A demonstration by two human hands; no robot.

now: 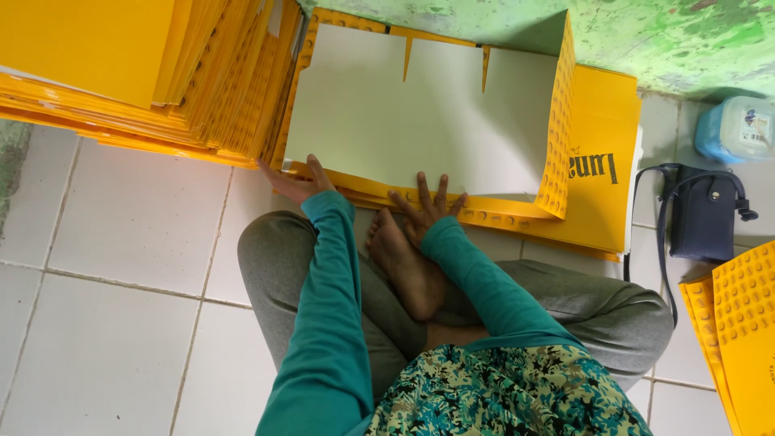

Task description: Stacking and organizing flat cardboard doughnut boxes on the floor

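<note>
While the person is sitting cross-legged on the white tiled floor (pixel 121 242), both hands are lying flat and spread on the near edge of a flat yellow die-cut cardboard sheet (pixel 420 113), its pale inner face turned up. The left hand (pixel 292 184) is pressing its left corner, the right hand (pixel 424 206) its middle. A tall stack of yellow sheets (pixel 137 73) is leaning at the upper left. A dark blue pouch (pixel 704 214) and a pale blue plastic container (pixel 736 129) are resting by the green wall (pixel 646 40).

Flat cardboard sheet (pixel 420 113), white side up, yellow flaps, atop yellow stack.
</note>
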